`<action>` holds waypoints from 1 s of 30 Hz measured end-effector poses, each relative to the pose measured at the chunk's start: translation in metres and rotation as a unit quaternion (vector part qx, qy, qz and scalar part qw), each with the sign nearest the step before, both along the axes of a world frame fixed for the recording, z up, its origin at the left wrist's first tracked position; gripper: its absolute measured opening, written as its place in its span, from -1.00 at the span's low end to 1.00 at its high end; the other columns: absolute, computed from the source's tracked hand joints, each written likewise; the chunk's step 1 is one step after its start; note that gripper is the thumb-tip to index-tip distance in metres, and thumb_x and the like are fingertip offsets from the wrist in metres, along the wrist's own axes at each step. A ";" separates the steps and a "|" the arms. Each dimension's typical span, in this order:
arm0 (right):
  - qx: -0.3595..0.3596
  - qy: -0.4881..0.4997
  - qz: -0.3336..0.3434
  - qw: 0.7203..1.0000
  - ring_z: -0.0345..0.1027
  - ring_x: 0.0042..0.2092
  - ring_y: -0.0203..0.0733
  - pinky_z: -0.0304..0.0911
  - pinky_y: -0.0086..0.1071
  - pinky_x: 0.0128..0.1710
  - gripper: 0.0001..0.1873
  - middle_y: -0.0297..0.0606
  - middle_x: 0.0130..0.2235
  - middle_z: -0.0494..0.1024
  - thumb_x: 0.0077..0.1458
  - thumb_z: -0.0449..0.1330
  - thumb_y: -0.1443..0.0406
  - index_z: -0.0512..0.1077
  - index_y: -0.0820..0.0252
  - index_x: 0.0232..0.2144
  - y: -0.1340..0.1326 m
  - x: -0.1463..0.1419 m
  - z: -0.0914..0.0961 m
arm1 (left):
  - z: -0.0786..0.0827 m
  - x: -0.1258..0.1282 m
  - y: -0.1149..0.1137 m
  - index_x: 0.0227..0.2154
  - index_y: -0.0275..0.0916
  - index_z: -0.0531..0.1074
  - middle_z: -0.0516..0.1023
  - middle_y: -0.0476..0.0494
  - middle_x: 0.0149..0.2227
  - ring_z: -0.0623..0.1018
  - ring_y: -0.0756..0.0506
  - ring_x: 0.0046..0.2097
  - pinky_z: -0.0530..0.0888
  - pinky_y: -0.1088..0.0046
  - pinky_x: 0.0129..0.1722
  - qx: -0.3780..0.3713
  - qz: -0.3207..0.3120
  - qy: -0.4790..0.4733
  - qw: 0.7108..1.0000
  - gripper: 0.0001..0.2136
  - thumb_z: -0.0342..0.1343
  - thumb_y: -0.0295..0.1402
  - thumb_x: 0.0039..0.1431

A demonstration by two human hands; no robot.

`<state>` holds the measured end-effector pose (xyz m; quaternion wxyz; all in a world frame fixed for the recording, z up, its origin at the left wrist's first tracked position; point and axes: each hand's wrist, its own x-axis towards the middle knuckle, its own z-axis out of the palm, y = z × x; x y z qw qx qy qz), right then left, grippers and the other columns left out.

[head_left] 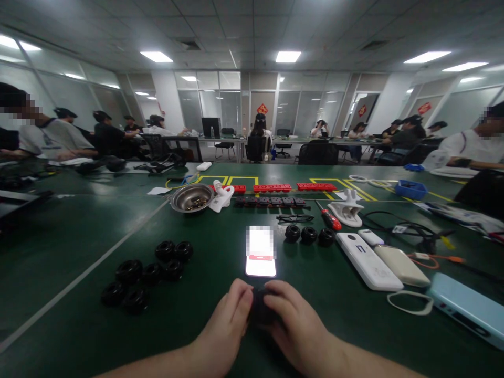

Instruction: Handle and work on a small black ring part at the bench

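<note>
Close in front of me, my left hand and my right hand are closed around a black tyre-like wheel. Fingers cover much of it, and it is dark and slightly blurred. Just beyond the hands lies a lit phone with a bright screen. Several similar black wheels are grouped on the left of the green table. Three more black wheels sit in a row to the right of the phone.
Farther back are a metal bowl with small parts, red strips, black strips and a screwdriver. A white power bank and a light blue device lie at right. People sit around the room.
</note>
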<state>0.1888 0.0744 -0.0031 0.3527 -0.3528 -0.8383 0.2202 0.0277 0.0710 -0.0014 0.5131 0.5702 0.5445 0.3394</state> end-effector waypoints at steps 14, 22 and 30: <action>-0.029 -0.018 0.038 0.999 0.28 -0.24 -0.17 0.24 -0.29 -0.27 -0.73 -0.18 -0.20 0.37 0.03 0.04 0.28 0.23 0.13 -0.16 0.002 0.007 0.005 | -0.004 -0.006 0.002 -0.30 -0.23 0.23 0.32 0.00 -0.50 0.32 0.03 -0.53 0.26 0.53 -0.56 0.027 -0.050 -0.068 0.996 -0.62 -0.24 -0.01 0.06; -0.201 0.049 -0.005 0.978 0.31 -0.42 -0.20 0.26 -0.33 -0.43 -0.50 -0.22 -0.42 0.41 0.06 -0.13 -0.01 0.21 0.27 -0.17 0.007 0.009 0.007 | -0.005 0.000 0.004 -0.26 -0.27 0.19 0.24 0.06 -0.57 0.23 0.08 -0.60 0.15 0.58 -0.63 0.018 -0.018 -0.115 0.993 -0.54 -0.25 0.05 0.03; 0.009 -0.066 0.031 0.997 0.21 -0.08 -0.09 0.15 -0.21 -0.11 -0.59 -0.13 -0.07 0.33 0.00 0.08 0.31 0.18 0.15 -0.05 0.005 0.009 0.008 | -0.016 -0.001 0.006 -0.27 -0.32 0.23 0.26 0.07 -0.66 0.23 0.09 -0.68 0.15 0.58 -0.70 -0.009 -0.038 -0.131 0.991 -0.55 -0.26 0.00 0.06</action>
